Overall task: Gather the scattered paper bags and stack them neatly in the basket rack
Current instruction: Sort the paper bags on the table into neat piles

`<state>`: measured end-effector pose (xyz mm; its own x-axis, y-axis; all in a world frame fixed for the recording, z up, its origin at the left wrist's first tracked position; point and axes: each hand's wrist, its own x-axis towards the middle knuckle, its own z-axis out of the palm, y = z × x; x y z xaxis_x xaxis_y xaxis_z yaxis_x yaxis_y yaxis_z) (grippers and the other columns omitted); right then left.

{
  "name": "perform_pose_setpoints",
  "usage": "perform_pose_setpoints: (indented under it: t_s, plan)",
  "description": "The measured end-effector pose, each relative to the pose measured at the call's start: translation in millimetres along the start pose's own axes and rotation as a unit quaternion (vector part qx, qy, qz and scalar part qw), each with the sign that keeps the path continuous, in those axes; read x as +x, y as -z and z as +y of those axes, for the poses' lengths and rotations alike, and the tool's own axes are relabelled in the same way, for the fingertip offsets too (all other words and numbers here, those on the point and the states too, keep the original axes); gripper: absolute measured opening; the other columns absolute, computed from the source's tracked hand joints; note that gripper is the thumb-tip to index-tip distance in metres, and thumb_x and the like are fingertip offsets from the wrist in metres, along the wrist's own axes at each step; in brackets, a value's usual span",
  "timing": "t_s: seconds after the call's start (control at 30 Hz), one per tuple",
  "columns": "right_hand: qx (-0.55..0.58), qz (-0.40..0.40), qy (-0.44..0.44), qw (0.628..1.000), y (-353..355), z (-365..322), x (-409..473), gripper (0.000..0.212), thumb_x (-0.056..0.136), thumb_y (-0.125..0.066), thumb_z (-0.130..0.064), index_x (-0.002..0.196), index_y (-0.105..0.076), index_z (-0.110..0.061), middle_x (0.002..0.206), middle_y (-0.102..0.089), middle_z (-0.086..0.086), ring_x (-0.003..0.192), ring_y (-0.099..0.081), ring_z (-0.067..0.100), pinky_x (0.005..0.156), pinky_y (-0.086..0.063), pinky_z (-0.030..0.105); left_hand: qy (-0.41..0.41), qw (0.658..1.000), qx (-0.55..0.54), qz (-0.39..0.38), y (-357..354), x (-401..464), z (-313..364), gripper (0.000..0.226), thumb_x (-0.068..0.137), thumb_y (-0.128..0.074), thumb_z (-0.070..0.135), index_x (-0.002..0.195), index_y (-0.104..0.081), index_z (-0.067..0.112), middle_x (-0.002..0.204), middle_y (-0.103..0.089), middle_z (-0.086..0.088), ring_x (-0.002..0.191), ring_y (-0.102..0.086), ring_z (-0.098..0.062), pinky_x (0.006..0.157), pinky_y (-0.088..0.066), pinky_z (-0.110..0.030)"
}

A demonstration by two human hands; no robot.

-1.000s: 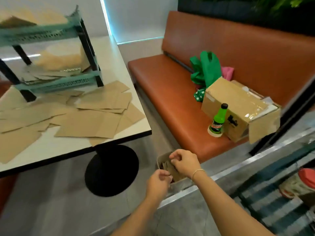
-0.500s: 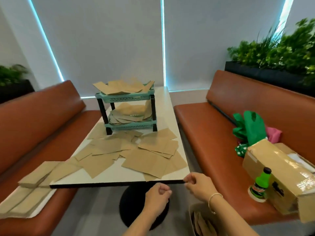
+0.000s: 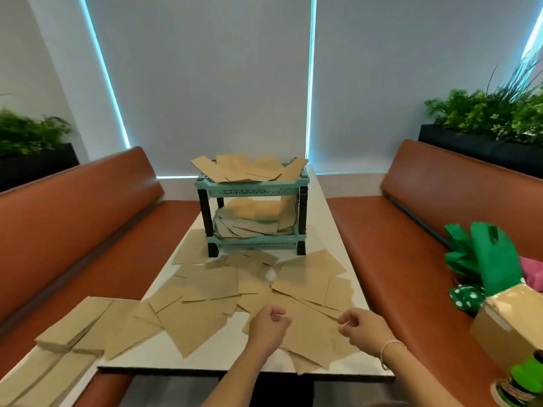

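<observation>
Several flat brown paper bags [image 3: 211, 284] lie scattered over the white table [image 3: 324, 218]. A teal two-tier basket rack [image 3: 252, 191] with black legs stands at the table's far end, with loose bags on its top tier and a messy pile on the lower tier. More bags [image 3: 73, 333] lie stacked on the left bench seat. My left hand [image 3: 269, 324] hovers with fingers curled over the near bags, holding nothing. My right hand [image 3: 361, 326] hovers beside it over a large bag [image 3: 314, 333], fingers loosely curled, empty.
Orange benches [image 3: 390, 259] flank the table. On the right bench sit a green bag [image 3: 487, 257], a taped cardboard box [image 3: 511, 324], a green bottle [image 3: 526, 374] and a pink item. Planters stand behind both benches.
My view swung from the floor bin by the right bench up to the table. Both hands left the bin and rose over the bags at the table's near edge.
</observation>
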<state>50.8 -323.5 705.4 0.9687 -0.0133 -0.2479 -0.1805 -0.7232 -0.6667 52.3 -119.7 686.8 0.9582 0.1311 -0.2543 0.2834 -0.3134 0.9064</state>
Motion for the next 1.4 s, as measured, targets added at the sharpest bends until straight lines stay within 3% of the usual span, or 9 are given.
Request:
perform_pose_setpoints:
  t_s: [0.13, 0.3, 0.4, 0.63, 0.73, 0.87, 1.03, 1.23, 1.4]
  plan:
    - [-0.004, 0.017, -0.018, 1.0, -9.2, -18.8, 42.8, 0.008, 0.085, -0.06, -0.022, 0.088, -0.059, -0.029, 0.099, -0.064, -0.002, 0.087, -0.06, 0.013, 0.069, -0.045, 0.018, -0.005, 1.0, 0.008, -0.022, 12.3, 51.9, 8.7, 0.01, 0.088, -0.061, 0.021, 0.097, -0.055, 0.02, 0.093, -0.058, 0.004, 0.075, -0.058, -0.011, 0.061, -0.046, -0.017]
    - [-0.032, 0.025, -0.043, 0.998, -19.3, -28.9, 87.3, 0.022, 0.086, -0.059, -0.02, 0.107, -0.059, -0.025, 0.102, -0.057, -0.002, 0.084, -0.055, 0.013, 0.076, -0.043, 0.02, 0.006, 1.0, 0.01, -0.026, 17.7, 105.4, 9.8, 0.013, 0.086, -0.064, 0.017, 0.097, -0.056, 0.017, 0.094, -0.059, 0.0, 0.069, -0.055, -0.01, 0.054, -0.042, -0.016]
    - [-0.065, 0.029, -0.068, 0.995, -23.4, -27.7, 108.9, 0.037, 0.084, -0.062, -0.021, 0.12, -0.055, -0.022, 0.115, -0.056, 0.001, 0.099, -0.056, 0.016, 0.083, -0.041, 0.02, 0.019, 0.999, 0.01, -0.038, 14.4, 125.1, 4.2, 0.017, 0.086, -0.064, 0.019, 0.101, -0.056, 0.017, 0.095, -0.058, 0.001, 0.073, -0.057, -0.012, 0.053, -0.043, -0.016]
    - [-0.211, -0.002, -0.06, 0.976, -20.0, -20.0, 165.3, 0.069, 0.075, -0.071, -0.028, 0.136, -0.038, -0.026, 0.134, -0.043, 0.001, 0.125, -0.035, 0.023, 0.102, -0.037, 0.03, 0.055, 0.998, 0.006, -0.035, 6.1, 155.5, 0.1, 0.015, 0.087, -0.063, 0.019, 0.1, -0.056, 0.021, 0.095, -0.06, 0.001, 0.086, -0.061, -0.017, 0.078, -0.053, -0.031]
    - [-0.25, -0.044, -0.047, 0.966, -18.6, -16.9, 179.6, 0.084, 0.071, -0.076, -0.035, 0.14, -0.029, -0.026, 0.139, -0.039, 0.0, 0.128, -0.032, 0.024, 0.105, -0.036, 0.033, 0.053, 0.998, 0.011, -0.038, 4.3, 157.9, 0.5, 0.013, 0.089, -0.061, 0.021, 0.099, -0.054, 0.024, 0.095, -0.059, 0.004, 0.087, -0.06, -0.014, 0.068, -0.051, -0.022]
    - [-0.298, -0.061, -0.028, 0.952, -11.8, -13.6, 194.9, 0.086, 0.063, -0.078, -0.048, 0.134, -0.034, -0.026, 0.132, -0.04, 0.0, 0.123, -0.035, 0.022, 0.099, -0.039, 0.034, 0.055, 0.998, 0.008, -0.026, -2.1, 160.6, 4.6, 0.015, 0.09, -0.06, 0.02, 0.102, -0.052, 0.023, 0.098, -0.06, 0.002, 0.083, -0.058, -0.009, 0.059, -0.044, -0.014]
    - [-0.336, -0.042, -0.025, 0.941, -6.6, -10.0, 198.5, 0.099, 0.054, -0.076, -0.064, 0.135, -0.032, -0.03, 0.128, -0.041, -0.001, 0.122, -0.036, 0.02, 0.099, -0.035, 0.032, 0.075, 0.997, 0.002, -0.019, -9.9, 154.8, 8.3, 0.018, 0.089, -0.061, 0.021, 0.106, -0.053, 0.021, 0.102, -0.061, -0.001, 0.088, -0.06, -0.012, 0.063, -0.046, -0.015]
    - [-0.342, -0.026, 0.008, 0.939, -7.5, -14.3, 195.8, 0.08, 0.054, -0.076, -0.061, 0.119, -0.044, -0.028, 0.118, -0.048, -0.006, 0.115, -0.042, 0.016, 0.093, -0.035, 0.03, 0.08, 0.997, -0.005, 0.002, -16.3, 151.4, 14.9, 0.032, 0.089, -0.061, 0.022, 0.117, -0.047, 0.019, 0.099, -0.058, 0.001, 0.085, -0.057, -0.009, 0.06, -0.043, -0.014]
    - [-0.325, 0.013, 0.042, 0.945, -5.3, -17.0, 190.3, 0.047, 0.062, -0.067, -0.061, 0.09, -0.043, -0.032, 0.1, -0.047, -0.008, 0.106, -0.041, 0.015, 0.08, -0.031, 0.029, 0.095, 0.995, -0.024, 0.024, -30.5, 145.9, 19.7, 0.056, 0.083, -0.069, 0.031, 0.128, -0.041, 0.015, 0.118, -0.052, 0.0, 0.107, -0.053, -0.014, 0.088, -0.047, -0.025]
